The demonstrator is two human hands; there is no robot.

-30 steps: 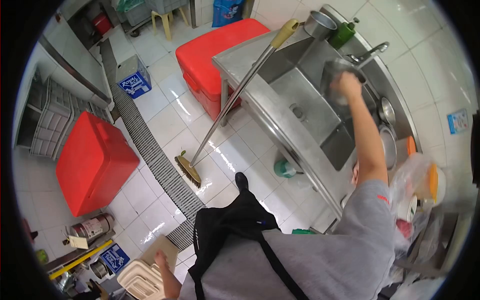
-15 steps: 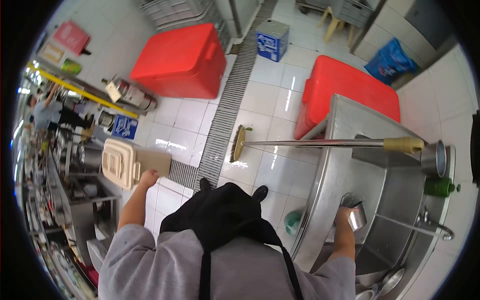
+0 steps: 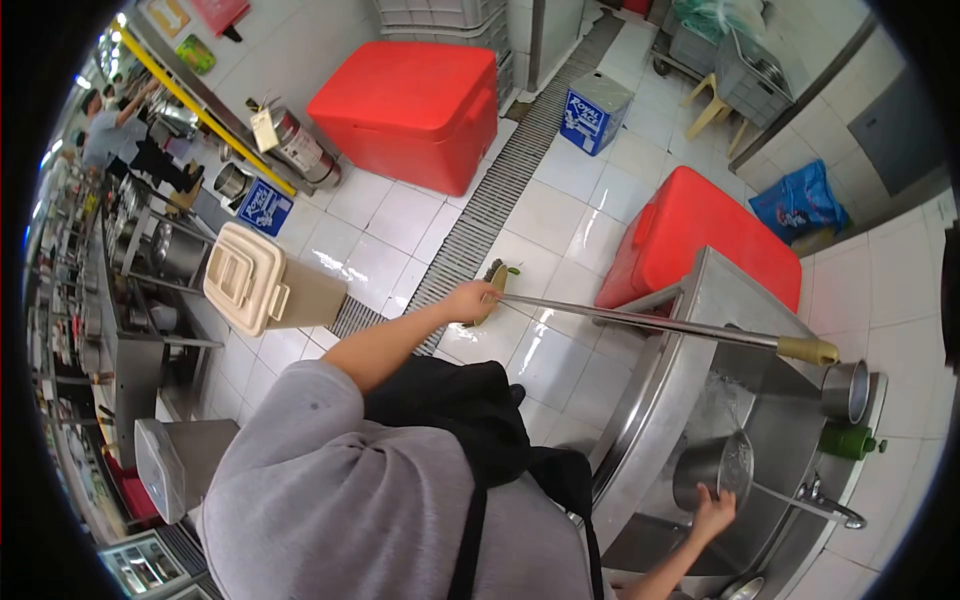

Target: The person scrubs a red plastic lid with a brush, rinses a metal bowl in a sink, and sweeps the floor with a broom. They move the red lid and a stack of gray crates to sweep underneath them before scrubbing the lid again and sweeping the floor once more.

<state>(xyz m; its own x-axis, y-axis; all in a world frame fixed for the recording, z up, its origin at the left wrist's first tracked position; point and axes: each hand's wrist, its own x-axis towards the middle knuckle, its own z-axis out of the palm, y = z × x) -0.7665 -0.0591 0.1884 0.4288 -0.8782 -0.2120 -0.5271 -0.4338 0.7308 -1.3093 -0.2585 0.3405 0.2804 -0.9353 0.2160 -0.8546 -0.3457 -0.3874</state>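
Observation:
In the sink, my right hand grips the rim of a metal pot. The pot is tilted, and a stream of water from the tap falls at its mouth. My left hand is stretched forward with curled fingers, overlapping the head end of a broom. Whether the fingers touch the broom cannot be made out. Across the sink lies the broom's handle, its bristled end hanging over the floor.
A beige lidded bin stands at left. Two red cooler boxes flank a floor drain grate. Beyond are a blue tin and a fire extinguisher. A green bottle and metal cup sit by the sink.
My left hand has left the beige bin and come across toward the broom. My right hand has turned the metal pot, its mouth now toward the tap. The view has swung round.

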